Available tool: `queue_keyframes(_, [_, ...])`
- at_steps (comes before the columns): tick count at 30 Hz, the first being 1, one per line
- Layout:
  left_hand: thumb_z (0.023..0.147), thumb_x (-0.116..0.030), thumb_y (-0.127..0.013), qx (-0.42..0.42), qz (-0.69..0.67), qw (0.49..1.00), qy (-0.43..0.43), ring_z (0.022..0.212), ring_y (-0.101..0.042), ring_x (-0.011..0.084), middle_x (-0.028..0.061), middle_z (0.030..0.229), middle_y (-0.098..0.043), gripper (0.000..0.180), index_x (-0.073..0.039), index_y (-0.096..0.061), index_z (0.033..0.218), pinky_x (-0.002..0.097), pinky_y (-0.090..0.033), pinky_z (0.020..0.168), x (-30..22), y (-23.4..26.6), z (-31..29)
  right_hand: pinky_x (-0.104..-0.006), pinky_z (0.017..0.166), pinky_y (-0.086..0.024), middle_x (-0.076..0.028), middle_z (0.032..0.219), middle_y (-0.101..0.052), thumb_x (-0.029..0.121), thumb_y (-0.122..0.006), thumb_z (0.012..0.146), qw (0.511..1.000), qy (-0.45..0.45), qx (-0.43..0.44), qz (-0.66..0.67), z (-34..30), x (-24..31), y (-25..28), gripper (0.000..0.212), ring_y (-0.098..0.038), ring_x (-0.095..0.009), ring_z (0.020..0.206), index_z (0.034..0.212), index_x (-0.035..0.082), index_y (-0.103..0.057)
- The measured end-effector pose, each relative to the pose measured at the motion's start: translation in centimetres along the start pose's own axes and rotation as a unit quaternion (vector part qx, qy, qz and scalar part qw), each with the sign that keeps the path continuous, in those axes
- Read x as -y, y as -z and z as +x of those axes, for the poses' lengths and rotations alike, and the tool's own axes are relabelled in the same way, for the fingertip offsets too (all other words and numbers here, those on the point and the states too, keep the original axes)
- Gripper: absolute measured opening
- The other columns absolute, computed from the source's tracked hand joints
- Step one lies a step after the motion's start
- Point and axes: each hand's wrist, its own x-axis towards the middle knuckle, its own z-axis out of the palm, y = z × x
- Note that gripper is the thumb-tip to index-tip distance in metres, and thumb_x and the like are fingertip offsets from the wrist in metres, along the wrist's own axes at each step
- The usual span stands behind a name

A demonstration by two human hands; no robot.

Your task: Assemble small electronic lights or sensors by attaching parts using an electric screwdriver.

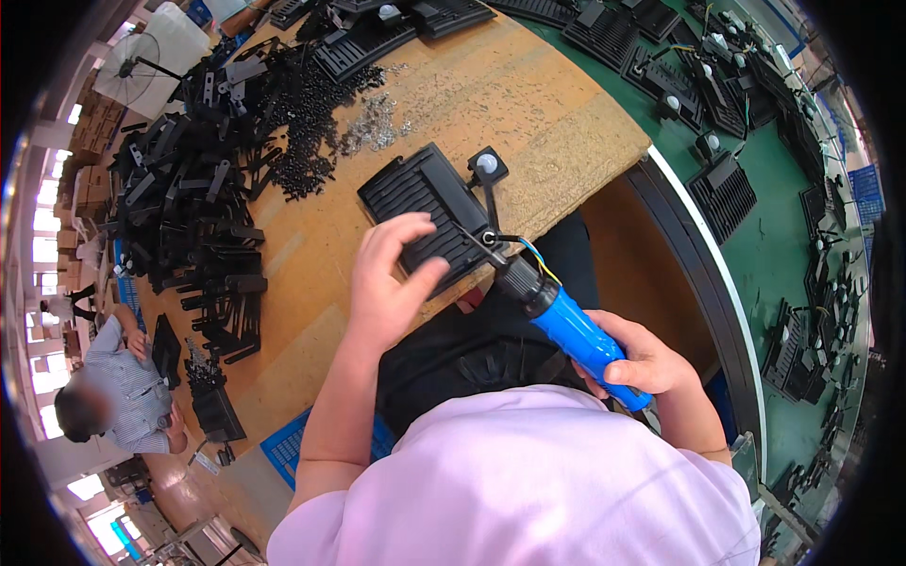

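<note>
A black finned floodlight lies at the front edge of the wooden bench, with a small white-domed sensor on an arm at its right side. My right hand is wrapped round a blue electric screwdriver, whose black nose reaches the floodlight's right side near the sensor arm's base. A yellow and blue wire curves out beside the nose. My left hand is over the near left part of the fins, thumb and fingers apart, holding nothing. Whether its fingertips touch the fins I cannot tell.
Black brackets are heaped on the left of the bench, beside piles of black screws and silver hardware. A green conveyor carrying several floodlights runs along the right. Another person works at far left.
</note>
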Motion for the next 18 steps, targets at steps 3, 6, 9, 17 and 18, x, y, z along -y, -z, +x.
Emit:
queue_keyframes(3, [0.072,-0.009,-0.075,0.065,0.134,0.988,-0.04,0.128,-0.046,0.0316,0.0092,0.129,-0.057,0.04,-0.01,-0.057,0.108,0.0499,-0.03,0.111,1.7,-1.7,-2.3,-0.0299,0.067,-0.05,-0.011,0.093,-0.058,0.052,-0.072,0.081,1.0,-0.02,0.015,0.008,-1.6,-0.7,0.7,0.089,-0.061,-0.016,0.074,0.14,-0.004,-0.037])
queue_keyframes(6, [0.073,-0.008,-0.074,0.041,0.164,0.984,-0.05,0.131,-0.042,0.0341,0.0088,0.132,-0.054,0.035,-0.011,-0.057,0.103,0.0553,-0.022,0.112,2.6,-3.9,-2.7,-0.0308,0.068,-0.051,-0.011,0.092,-0.059,0.057,-0.071,0.079,0.998,-0.021,-0.018,-0.052,-2.7,-2.0,1.4,0.091,-0.062,-0.017,0.074,0.139,-0.004,-0.039])
queue_keyframes(9, [0.074,-0.008,-0.073,0.01,0.173,0.984,-0.051,0.132,-0.041,0.0343,0.0087,0.131,-0.054,0.034,-0.011,-0.056,0.104,0.0573,-0.02,0.112,2.2,-5.6,-1.7,-0.0315,0.067,-0.051,-0.011,0.092,-0.059,0.059,-0.071,0.078,0.996,-0.055,-0.032,-0.059,-3.0,-2.6,1.6,0.093,-0.062,-0.017,0.073,0.139,-0.004,-0.039])
queue_keyframes(17, [0.074,-0.008,-0.073,-0.028,0.235,0.971,-0.044,0.125,-0.045,0.0333,0.0092,0.126,-0.055,0.017,-0.01,-0.063,0.088,0.0545,-0.028,0.108,0.0,-7.0,-0.1,-0.0314,0.067,-0.05,-0.011,0.091,-0.057,0.056,-0.071,0.078,0.99,-0.096,-0.085,-0.06,-1.8,-5.0,1.8,0.091,-0.061,-0.017,0.071,0.141,-0.001,-0.038])
queue_keyframes(18, [0.074,-0.007,-0.073,-0.037,0.225,0.973,-0.048,0.123,-0.047,0.0335,0.0099,0.125,-0.056,0.015,-0.009,-0.063,0.086,0.0525,-0.031,0.107,0.0,-7.1,-0.1,-0.0314,0.067,-0.049,-0.011,0.091,-0.057,0.057,-0.071,0.078,0.989,-0.101,-0.085,-0.065,-1.6,-5.2,1.8,0.092,-0.061,-0.017,0.072,0.141,-0.001,-0.038])
